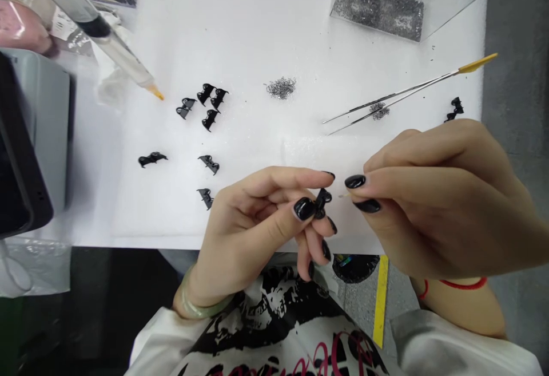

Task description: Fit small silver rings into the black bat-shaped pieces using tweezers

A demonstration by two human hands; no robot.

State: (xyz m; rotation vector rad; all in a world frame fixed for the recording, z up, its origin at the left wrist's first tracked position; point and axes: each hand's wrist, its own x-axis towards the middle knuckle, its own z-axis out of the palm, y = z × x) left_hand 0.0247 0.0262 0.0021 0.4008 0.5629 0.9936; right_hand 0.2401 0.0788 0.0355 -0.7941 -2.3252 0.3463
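A small black part (321, 202) is pinched between the thumb and fingers of my left hand (261, 221), above the table's front edge. Just to the right, my right hand (437, 198) is closed, its thumb and index finger pressed on a thin pale tip (343, 196) that points toward the black part without touching it. Most of that thin item is hidden in the fingers. Similar black parts (210, 92) lie at the left on the white table surface (257, 32). Metal tweezers (394, 97) with a yellow end rest behind my right hand.
Small metal pieces form a pile (281, 87) and a smaller one (380, 111) under the tweezers. A clear divided box (377, 10) stands at the back right. A syringe (111, 44) with an orange tip slants in at upper left, beside a grey device (43, 124).
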